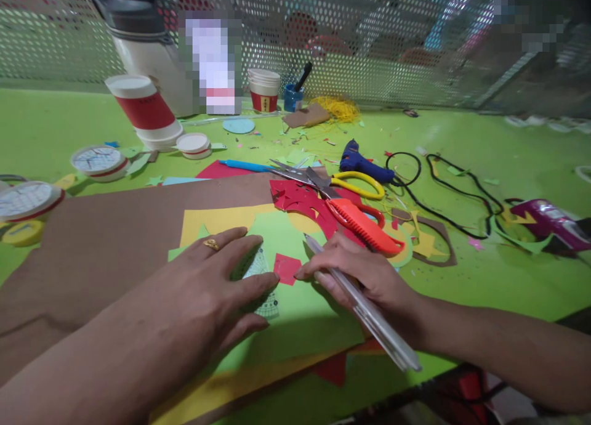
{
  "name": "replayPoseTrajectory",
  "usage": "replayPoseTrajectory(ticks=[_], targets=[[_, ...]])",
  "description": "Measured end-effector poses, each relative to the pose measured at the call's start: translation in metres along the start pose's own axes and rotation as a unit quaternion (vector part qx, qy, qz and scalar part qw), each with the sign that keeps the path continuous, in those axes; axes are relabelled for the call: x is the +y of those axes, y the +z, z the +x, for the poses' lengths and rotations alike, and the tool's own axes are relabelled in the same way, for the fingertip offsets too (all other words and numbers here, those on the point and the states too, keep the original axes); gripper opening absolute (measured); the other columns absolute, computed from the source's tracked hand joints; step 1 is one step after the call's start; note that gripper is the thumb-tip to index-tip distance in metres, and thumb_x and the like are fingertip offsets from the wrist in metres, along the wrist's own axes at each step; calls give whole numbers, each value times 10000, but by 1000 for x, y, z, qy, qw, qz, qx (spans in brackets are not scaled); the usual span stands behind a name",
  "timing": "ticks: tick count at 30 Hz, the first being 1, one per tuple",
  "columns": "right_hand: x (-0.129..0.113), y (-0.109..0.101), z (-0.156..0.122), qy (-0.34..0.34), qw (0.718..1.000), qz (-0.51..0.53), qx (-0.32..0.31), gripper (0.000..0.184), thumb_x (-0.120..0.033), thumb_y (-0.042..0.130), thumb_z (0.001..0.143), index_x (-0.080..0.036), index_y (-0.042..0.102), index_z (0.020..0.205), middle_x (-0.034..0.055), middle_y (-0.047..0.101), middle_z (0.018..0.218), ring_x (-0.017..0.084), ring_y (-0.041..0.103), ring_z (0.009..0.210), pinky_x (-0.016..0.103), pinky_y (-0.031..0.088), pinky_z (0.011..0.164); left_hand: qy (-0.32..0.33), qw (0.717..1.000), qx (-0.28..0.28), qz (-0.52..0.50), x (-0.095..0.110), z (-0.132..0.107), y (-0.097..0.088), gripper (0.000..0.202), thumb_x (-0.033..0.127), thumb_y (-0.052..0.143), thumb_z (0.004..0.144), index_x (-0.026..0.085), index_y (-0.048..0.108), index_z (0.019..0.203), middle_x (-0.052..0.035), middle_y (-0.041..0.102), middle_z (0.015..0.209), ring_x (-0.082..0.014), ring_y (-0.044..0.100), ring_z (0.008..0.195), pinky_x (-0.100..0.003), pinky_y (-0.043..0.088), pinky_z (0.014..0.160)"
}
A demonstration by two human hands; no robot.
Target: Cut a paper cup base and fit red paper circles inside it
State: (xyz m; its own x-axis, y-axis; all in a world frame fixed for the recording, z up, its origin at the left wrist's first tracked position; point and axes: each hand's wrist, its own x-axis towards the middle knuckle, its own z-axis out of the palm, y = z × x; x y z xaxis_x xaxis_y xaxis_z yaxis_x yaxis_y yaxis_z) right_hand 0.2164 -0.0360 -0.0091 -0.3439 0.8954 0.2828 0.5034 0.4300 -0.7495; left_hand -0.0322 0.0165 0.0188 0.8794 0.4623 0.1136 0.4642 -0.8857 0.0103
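My left hand (198, 295) lies flat on a sheet of light green paper (318, 332), fingers spread and a gold ring on one of them. Beneath its fingers, partly covered, is a clear protractor (264, 295) with printed markings. A small red paper square (287, 269) lies just right of the protractor, close to my left fingertips. My right hand (355, 271) is closed around a slim silvery pen (369, 314), its tip pointing up and left. One right fingertip rests at the square's right edge. Yellow paper (217, 218) and brown card (106, 246) lie underneath.
Yellow-handled scissors (357, 183), an orange cutter (364, 225) and red paper scraps (300, 197) lie ahead. A blue glue gun (364, 163) trails a black cord (462, 228). Paper cups (143, 111), a flask (148, 55) and a purple can (551, 222) stand or lie farther out.
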Motion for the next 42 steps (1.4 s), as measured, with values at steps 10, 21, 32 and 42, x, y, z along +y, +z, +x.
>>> replayPoseTrajectory(ticks=[10,21,32,42], targets=[[3,3,-3,9,1000,14,5,224,-131,531,929,-248,681,1048,6,591,830,143,554,762,256,453,658,-20,1000,4,-12,1,-1,2,269,263,571,869,285,686,1111,-181,561,1278,-379,545,1153,-517,526,845],[-5,-4,-2,108,985,102,83,152,-194,537,950,-261,643,1037,10,744,935,162,686,884,260,535,716,-32,999,10,-32,2,2,4,238,316,498,911,322,710,1019,-160,582,1231,-395,529,1163,-535,533,795],[0,-4,-1,78,995,58,13,167,-209,512,965,-241,639,1069,26,696,988,164,637,928,302,490,820,-29,999,20,-14,4,-1,6,240,245,557,858,294,697,1047,-159,562,1270,-382,515,1185,-532,524,848],[-6,-3,2,47,999,-8,-23,235,-145,493,947,-242,654,1088,30,656,896,186,602,873,314,477,774,-24,999,20,-11,3,1,5,250,230,601,825,279,702,1049,-166,577,1257,-366,546,1150,-514,533,849]])
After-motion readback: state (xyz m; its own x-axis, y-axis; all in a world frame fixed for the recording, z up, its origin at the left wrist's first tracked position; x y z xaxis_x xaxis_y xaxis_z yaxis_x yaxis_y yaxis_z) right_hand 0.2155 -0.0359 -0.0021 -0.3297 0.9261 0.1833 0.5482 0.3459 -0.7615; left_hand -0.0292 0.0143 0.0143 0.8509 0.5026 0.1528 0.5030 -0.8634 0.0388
